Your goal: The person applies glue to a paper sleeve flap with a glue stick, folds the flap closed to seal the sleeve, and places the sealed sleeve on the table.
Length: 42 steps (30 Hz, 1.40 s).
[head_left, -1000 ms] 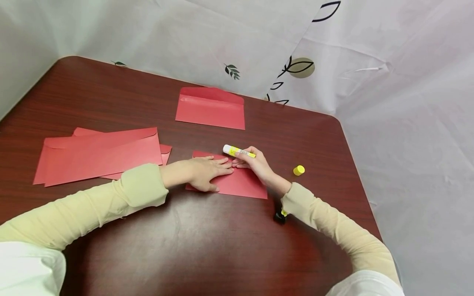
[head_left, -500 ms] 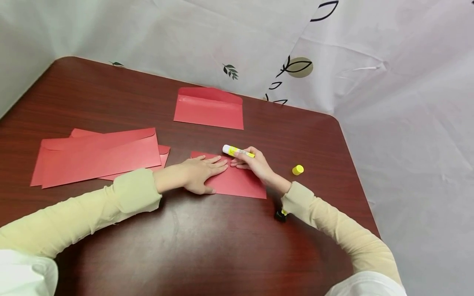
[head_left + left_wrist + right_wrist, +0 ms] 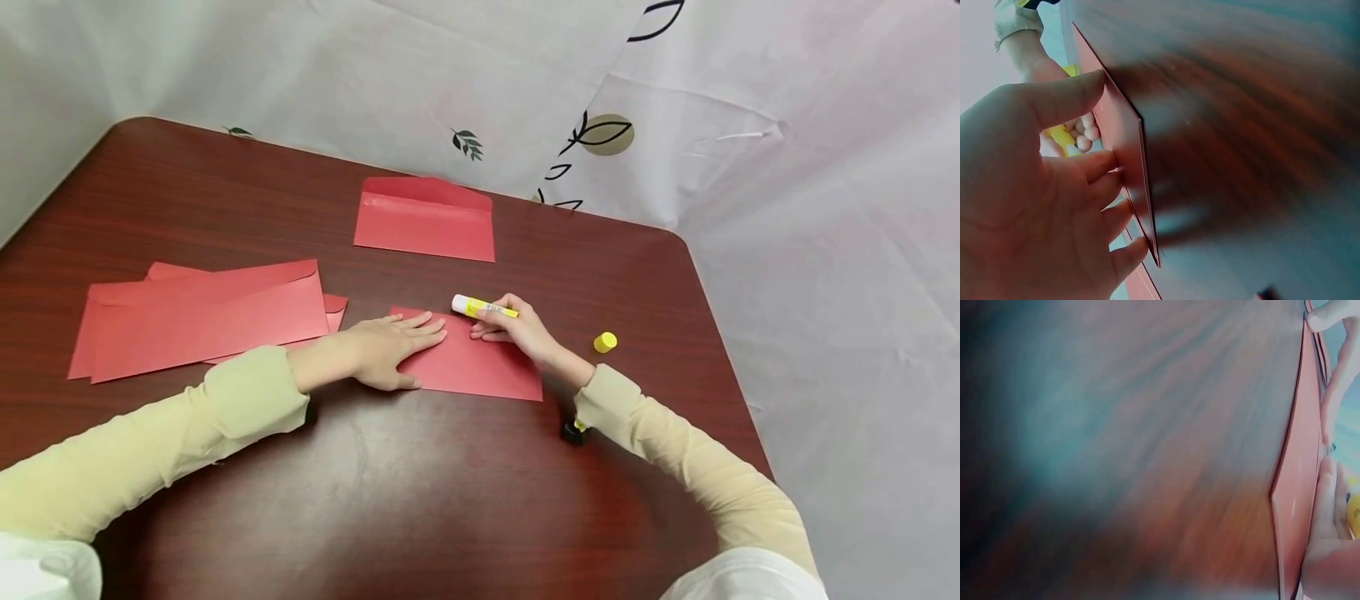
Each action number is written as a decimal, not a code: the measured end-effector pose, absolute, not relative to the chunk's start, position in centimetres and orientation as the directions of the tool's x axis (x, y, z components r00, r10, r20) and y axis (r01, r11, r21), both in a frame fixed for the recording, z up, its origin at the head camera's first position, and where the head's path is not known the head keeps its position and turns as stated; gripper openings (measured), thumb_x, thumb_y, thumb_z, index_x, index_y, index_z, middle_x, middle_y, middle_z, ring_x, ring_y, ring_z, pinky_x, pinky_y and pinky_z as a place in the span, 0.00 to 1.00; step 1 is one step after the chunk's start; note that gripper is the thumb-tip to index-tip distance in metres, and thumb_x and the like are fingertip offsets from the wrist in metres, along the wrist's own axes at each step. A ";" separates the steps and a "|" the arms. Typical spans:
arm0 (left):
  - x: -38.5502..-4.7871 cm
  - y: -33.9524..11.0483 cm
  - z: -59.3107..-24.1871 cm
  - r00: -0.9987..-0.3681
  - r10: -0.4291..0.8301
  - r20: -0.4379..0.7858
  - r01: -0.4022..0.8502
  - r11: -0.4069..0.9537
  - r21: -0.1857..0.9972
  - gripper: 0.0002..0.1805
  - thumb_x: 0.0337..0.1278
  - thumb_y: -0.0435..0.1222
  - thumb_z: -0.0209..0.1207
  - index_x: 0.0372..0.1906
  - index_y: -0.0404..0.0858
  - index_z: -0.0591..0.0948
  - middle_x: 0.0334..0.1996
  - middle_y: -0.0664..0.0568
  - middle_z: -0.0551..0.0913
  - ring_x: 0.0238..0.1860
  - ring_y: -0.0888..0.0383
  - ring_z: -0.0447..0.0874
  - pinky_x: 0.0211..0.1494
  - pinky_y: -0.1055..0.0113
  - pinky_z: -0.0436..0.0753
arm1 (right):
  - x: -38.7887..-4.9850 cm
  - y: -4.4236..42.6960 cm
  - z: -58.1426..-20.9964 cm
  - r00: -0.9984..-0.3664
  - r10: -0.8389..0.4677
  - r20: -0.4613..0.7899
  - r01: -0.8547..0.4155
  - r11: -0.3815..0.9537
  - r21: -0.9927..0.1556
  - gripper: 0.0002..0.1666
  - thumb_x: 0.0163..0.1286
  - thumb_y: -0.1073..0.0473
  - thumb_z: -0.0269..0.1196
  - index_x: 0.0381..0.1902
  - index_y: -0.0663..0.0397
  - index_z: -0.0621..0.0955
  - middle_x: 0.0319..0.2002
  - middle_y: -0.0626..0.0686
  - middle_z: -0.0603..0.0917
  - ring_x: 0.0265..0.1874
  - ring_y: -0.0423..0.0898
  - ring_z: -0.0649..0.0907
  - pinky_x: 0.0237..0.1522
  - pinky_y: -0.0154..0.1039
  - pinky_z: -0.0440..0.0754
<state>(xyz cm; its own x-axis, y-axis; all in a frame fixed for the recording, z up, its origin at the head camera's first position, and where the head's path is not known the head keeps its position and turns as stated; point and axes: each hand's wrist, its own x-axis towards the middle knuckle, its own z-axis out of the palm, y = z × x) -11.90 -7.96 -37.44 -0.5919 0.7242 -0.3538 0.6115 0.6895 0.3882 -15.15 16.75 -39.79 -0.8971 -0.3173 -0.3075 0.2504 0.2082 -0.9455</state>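
A red envelope (image 3: 480, 367) lies flat on the table before the person. The left hand (image 3: 386, 350) rests on its left part with fingers spread; in the left wrist view that hand's fingertips and thumb touch the envelope (image 3: 1125, 134). On the right, the right hand (image 3: 521, 329) holds a yellow and white glue stick (image 3: 480, 307) between thumb and fingers, with its other fingertips on the envelope's upper part. The right wrist view shows the right hand (image 3: 1332, 550) along the envelope and only part of the yellow glue stick (image 3: 1354, 512).
Several red envelopes (image 3: 202, 321) lie overlapped at the left. Another envelope (image 3: 425, 225), its flap raised, lies near the far edge. A yellow cap (image 3: 605, 342) stands right of the right hand. A small black object (image 3: 573, 432) sits beside the right sleeve.
The left hand has slid left across the envelope, baring more of its middle. The right hand stays nearly in place with the glue stick.
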 end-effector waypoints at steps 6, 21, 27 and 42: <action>-11.8 -8.5 -37.4 -0.598 0.719 -0.352 0.601 0.694 0.396 0.42 0.61 0.48 0.58 0.76 0.42 0.55 0.77 0.47 0.49 0.78 0.48 0.44 0.77 0.48 0.48 | -15.3 17.8 -39.8 -0.887 -0.354 -0.295 0.216 0.245 -0.945 0.07 0.71 0.61 0.56 0.40 0.59 0.69 0.28 0.49 0.87 0.28 0.39 0.88 0.37 0.33 0.86; -11.6 -10.1 -36.9 -0.624 0.700 -0.348 0.594 0.714 0.371 0.40 0.63 0.49 0.57 0.76 0.44 0.55 0.77 0.49 0.51 0.77 0.50 0.46 0.76 0.40 0.40 | -15.2 19.9 -39.6 -0.903 -0.309 -0.298 0.239 0.216 -0.947 0.06 0.71 0.64 0.56 0.38 0.57 0.69 0.26 0.48 0.87 0.27 0.39 0.88 0.38 0.34 0.86; -11.5 -10.8 -36.9 -0.650 0.685 -0.329 0.589 0.728 0.351 0.40 0.62 0.48 0.57 0.75 0.43 0.56 0.76 0.49 0.53 0.77 0.50 0.48 0.76 0.41 0.42 | -15.2 20.4 -39.6 -0.900 -0.311 -0.306 0.253 0.199 -0.947 0.05 0.71 0.63 0.55 0.38 0.57 0.69 0.25 0.47 0.87 0.28 0.40 0.88 0.38 0.33 0.86; -11.0 -11.7 -37.0 -0.686 0.670 -0.284 0.574 0.738 0.355 0.39 0.60 0.47 0.59 0.74 0.42 0.59 0.75 0.48 0.55 0.76 0.50 0.51 0.75 0.40 0.46 | -14.9 20.3 -39.6 -0.905 -0.312 -0.290 0.236 0.200 -0.951 0.05 0.71 0.64 0.55 0.38 0.57 0.68 0.24 0.47 0.86 0.27 0.40 0.87 0.37 0.33 0.85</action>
